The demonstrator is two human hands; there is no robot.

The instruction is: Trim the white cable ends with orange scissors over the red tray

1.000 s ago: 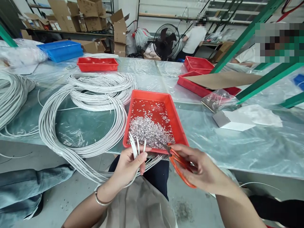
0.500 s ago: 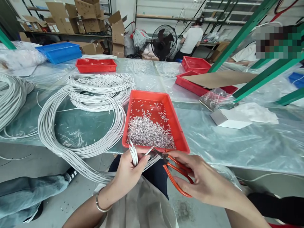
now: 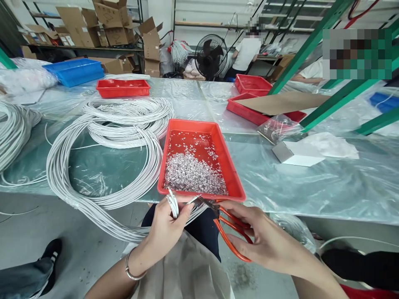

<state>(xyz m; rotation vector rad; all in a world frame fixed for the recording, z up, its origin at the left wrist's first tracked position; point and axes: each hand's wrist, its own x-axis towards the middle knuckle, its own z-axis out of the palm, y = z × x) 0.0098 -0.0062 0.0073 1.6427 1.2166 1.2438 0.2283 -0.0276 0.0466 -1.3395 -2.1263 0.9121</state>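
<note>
My left hand is closed round several white cable ends, one of which pokes out to the right between thumb and finger. In my right hand is a pair of orange-handled pliers or cutters; the dark jaws meet the tip of that single cable. Just beyond both hands, a red tray holds a heap of small shiny metal pieces. The held cables lead back to a big coil of white cable lying on the table and hanging over its edge.
More white cable coils lie behind and to the left. Red trays, a blue tray and a white box stand on the plastic-covered table. Green posts slant at right. A co-worker is near the fan.
The cutters' jaws have shifted slightly left along the single cable end. A person's leg at lower left has moved left and down. The view has turned slightly.
</note>
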